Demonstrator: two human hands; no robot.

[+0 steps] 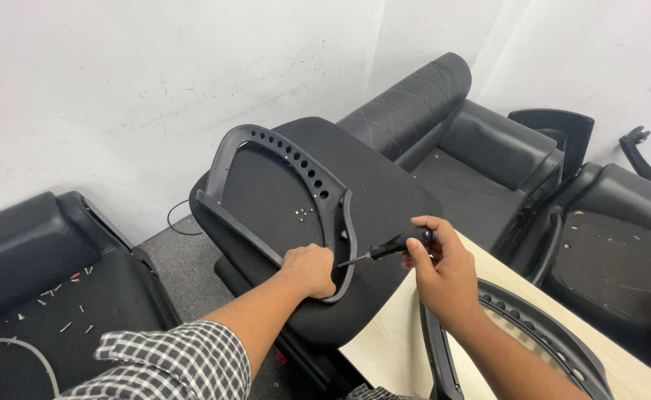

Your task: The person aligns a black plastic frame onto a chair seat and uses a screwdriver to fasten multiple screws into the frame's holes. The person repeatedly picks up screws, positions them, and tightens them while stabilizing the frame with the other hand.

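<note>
My left hand (308, 270) presses down on the near end of a dark grey plastic armrest frame (288, 159) with a row of holes, which lies on a black mesh chair seat (373, 192). My right hand (444, 270) grips a black-handled screwdriver (392, 245). Its tip points left at the frame's end, right beside my left hand. A few small screws (303, 213) lie loose on the mesh inside the frame.
The seat rests on the corner of a light wooden table (392, 341). A second armrest frame (533, 326) lies by my right forearm. Black sofa parts stand behind (481, 141) and on the left (36, 274), with several screws scattered on the left one.
</note>
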